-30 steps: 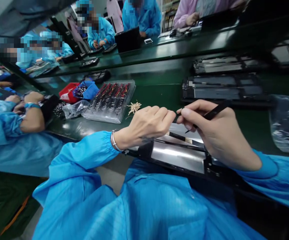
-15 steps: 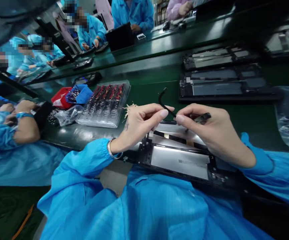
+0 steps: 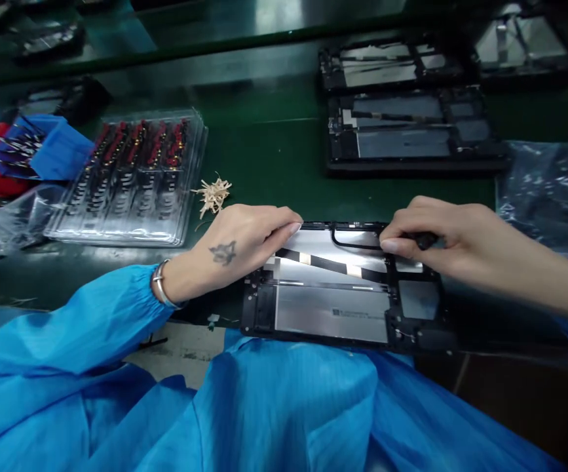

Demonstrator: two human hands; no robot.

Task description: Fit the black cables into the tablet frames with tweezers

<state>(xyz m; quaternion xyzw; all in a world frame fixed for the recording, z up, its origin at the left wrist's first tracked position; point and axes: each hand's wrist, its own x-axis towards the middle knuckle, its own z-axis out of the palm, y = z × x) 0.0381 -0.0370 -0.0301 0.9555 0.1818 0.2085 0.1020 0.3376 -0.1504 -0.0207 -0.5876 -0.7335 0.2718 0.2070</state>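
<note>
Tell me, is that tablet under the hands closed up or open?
Open. The tablet lies with its cover off: silver plates, a black ribbon strip and frame parts show inside.

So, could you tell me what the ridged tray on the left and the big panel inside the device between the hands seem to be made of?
The tray looks like thin clear moulded plastic: it is see-through, glossy, with formed ridges. The panel under the left hand and right hand looks like brushed metal or foil, grey with a soft sheen; which one cannot be told.
</note>
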